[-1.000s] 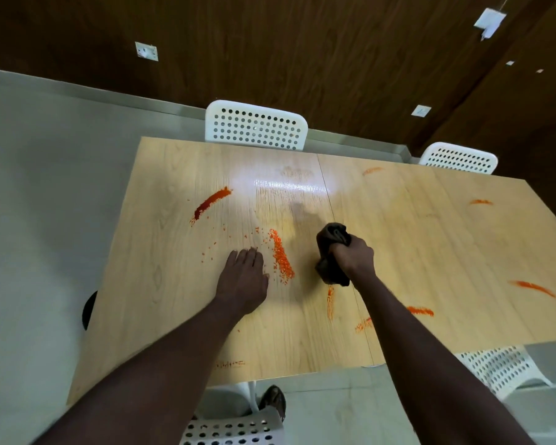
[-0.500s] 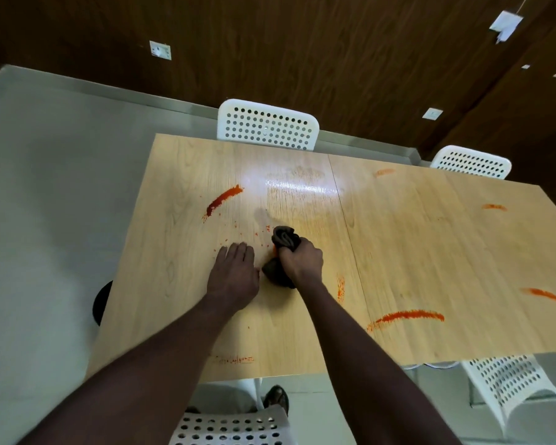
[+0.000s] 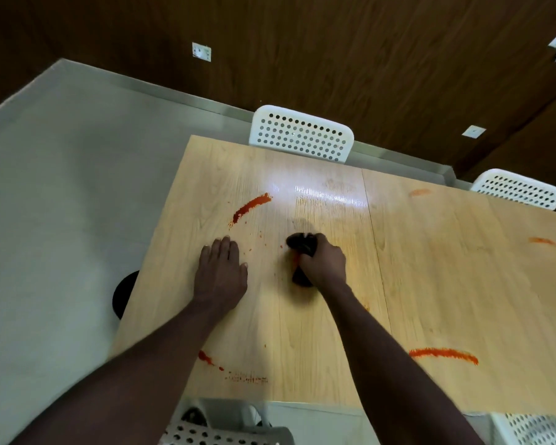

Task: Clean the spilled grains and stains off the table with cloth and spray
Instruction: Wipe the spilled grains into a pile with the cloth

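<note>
My right hand point(image 3: 323, 264) grips a bunched dark cloth point(image 3: 301, 245) and presses it on the light wooden table point(image 3: 446, 284). My left hand point(image 3: 221, 271) lies flat on the table beside it, fingers straight. An orange-red grain streak point(image 3: 250, 206) runs beyond my left hand, with loose specks around it. Another long streak point(image 3: 443, 354) lies to the right near the front edge. A smaller smear point(image 3: 206, 358) and faint marks sit by my left forearm. Fainter stains point(image 3: 541, 240) show at the far right. No spray bottle is in view.
White perforated chairs stand at the far side point(image 3: 302, 134) and far right point(image 3: 517, 189), with others at the near edge point(image 3: 225, 428) and the near right corner point(image 3: 533, 428). A dark round object point(image 3: 122, 293) sits on the grey floor left of the table.
My right hand swept the cloth leftward over the middle grain streak, which is gone, then drew a little away from my left hand. My left hand stayed flat on the table.
</note>
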